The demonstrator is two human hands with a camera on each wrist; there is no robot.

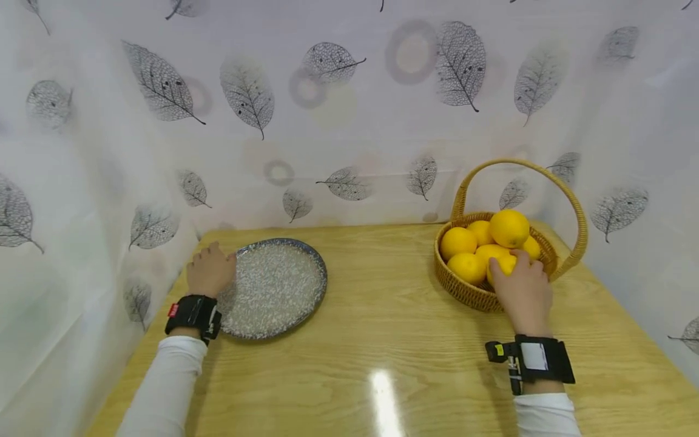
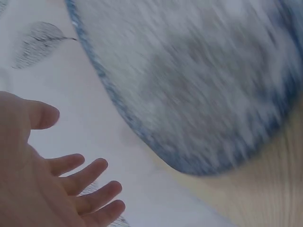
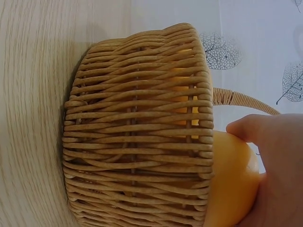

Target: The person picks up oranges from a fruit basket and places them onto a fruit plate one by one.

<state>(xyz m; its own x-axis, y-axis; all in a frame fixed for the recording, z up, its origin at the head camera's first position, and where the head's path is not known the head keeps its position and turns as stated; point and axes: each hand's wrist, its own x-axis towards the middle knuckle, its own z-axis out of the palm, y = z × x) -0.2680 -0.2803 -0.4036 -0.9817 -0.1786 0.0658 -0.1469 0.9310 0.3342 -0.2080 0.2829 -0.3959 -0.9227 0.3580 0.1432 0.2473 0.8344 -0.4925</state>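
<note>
A wicker basket with a tall arched handle stands at the right back of the table, filled with several yellow lemons. My right hand reaches over its front rim and grips a lemon there, thumb on one side; in the right wrist view most of the other fingers are out of sight. On the left lies a speckled grey plate with a dark blue rim. Beside that plate's left edge is my left hand, holding nothing. The left wrist view shows its fingers loosely spread, apart from the plate.
Both things stand on a light wooden table, with a wide stretch of its surface between them. A pale curtain with leaf prints hangs behind and at both sides. The basket's handle arches up just behind my right hand.
</note>
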